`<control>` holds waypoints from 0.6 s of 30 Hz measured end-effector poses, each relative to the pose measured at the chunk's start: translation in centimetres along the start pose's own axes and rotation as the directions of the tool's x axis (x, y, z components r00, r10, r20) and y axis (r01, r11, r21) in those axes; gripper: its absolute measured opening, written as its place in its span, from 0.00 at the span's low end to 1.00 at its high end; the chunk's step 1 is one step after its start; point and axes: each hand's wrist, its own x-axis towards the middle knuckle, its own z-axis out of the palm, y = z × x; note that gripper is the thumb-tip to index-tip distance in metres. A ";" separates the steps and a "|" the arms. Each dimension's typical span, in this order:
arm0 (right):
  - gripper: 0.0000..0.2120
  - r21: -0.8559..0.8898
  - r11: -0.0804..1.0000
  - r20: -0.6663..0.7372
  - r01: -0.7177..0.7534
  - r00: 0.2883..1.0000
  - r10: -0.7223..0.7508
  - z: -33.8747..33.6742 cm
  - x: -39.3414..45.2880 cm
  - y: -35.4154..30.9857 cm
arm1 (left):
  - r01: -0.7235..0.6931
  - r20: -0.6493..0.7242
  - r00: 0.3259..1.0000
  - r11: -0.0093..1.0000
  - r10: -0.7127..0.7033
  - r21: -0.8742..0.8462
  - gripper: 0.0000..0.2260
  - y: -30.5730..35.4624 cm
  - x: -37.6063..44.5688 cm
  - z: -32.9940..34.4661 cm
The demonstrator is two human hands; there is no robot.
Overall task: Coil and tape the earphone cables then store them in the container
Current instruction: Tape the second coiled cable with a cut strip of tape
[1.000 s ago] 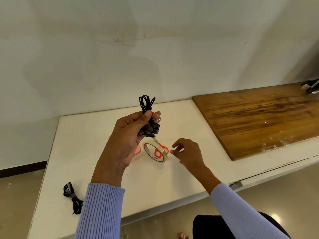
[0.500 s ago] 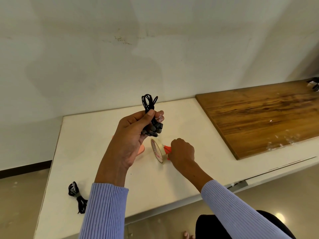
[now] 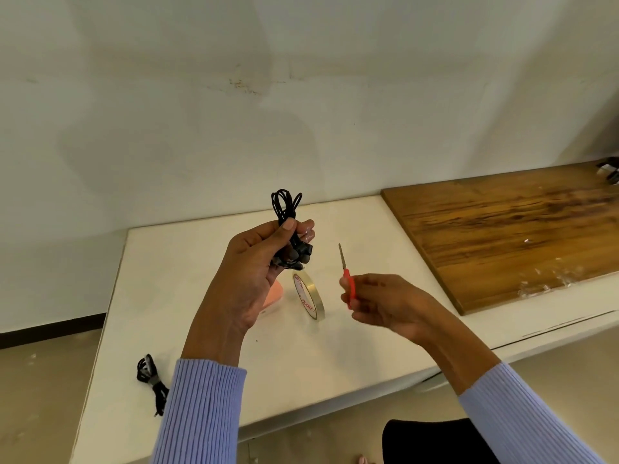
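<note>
Above the white table (image 3: pixel 335 356), left hand (image 3: pixel 254 272) gripping black coiled earphone cable (image 3: pixel 286 209) (loops upward), right hand (image 3: pixel 385 303) holding red scissors (image 3: pixel 348 283)

A white worktop (image 3: pixel 351 356) stands against a pale, patchy, scuffed wall (image 3: pixel 234 112). A dark-grained wooden board (image 3: pixel 509 229) lies on its right part, reaching the wall. Beige glossy floor (image 3: pixel 40 390) shows at left, edged by a dark skirting strip (image 3: pixel 50 329).

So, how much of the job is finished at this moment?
Done: one taped coil lies on the table. In hand: left hand holds the second coil, right hand holds scissors; tape roll stands below. Left: taping, storing.
</note>
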 end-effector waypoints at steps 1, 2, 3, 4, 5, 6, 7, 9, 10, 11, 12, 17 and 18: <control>0.10 0.048 0.998 0.056 -0.027 0.998 0.024 0.1 -0.7 0.2 | 0.000 0.004 1.000 1.000 0.000 -0.002 0.10 0.0 0.0 0.0; 0.13 0.106 0.992 0.116 -0.069 0.992 0.057 0.3 -1.3 0.5 | -0.001 0.007 1.000 1.000 0.001 -0.003 0.10 -0.1 0.0 -0.1; 0.17 0.172 0.977 0.189 -0.129 0.977 0.096 0.6 -1.8 0.8 | -0.003 0.008 1.000 1.000 0.003 -0.003 0.10 -0.1 0.0 -0.1; 0.21 0.239 0.951 0.274 -0.196 0.953 0.127 0.9 -2.0 1.2 | -0.004 0.005 1.000 1.000 0.004 -0.004 0.10 -0.1 0.1 -0.1; 0.25 0.286 0.925 0.358 -0.249 0.923 0.138 1.2 -2.0 1.6 | -0.005 0.001 1.000 1.000 0.005 -0.005 0.10 -0.1 0.1 -0.1; 0.29 0.308 0.911 0.426 -0.275 0.896 0.126 1.4 -1.8 2.1 | -0.006 -0.002 1.000 1.000 0.006 -0.006 0.10 -0.2 0.1 0.0; 0.32 0.317 0.905 0.484 -0.283 0.869 0.102 1.7 -1.6 2.5 | -0.007 -0.004 1.000 1.000 0.007 -0.007 0.10 -0.2 0.1 0.0; 0.36 0.328 0.899 0.578 -0.290 0.814 0.052 2.3 -1.0 3.2 | -0.005 -0.003 1.000 1.000 0.005 -0.007 0.10 -0.3 0.1 0.1; 0.36 0.330 0.898 0.608 -0.290 0.793 0.033 2.6 -0.8 3.5 | -0.003 -0.004 1.000 1.000 0.003 -0.005 0.10 -0.4 0.2 0.2; 0.35 0.335 0.896 0.627 -0.291 0.779 0.018 2.8 -0.5 3.8 | -0.002 -0.005 1.000 1.000 0.002 -0.003 0.10 -0.4 0.2 0.3; 0.35 0.343 0.893 0.638 -0.290 0.770 0.006 3.0 -0.2 4.1 | -0.001 -0.007 1.000 1.000 0.001 0.000 0.10 -0.4 0.2 0.3; 0.35 0.398 0.873 0.633 -0.281 0.773 -0.040 3.5 0.9 4.6 | -0.009 0.008 1.000 1.000 0.009 0.011 0.10 -0.6 0.4 0.5; 0.35 0.404 0.874 0.622 -0.271 0.782 -0.045 3.6 1.1 4.5 | -0.012 0.007 1.000 1.000 0.012 0.012 0.10 -0.6 0.4 0.5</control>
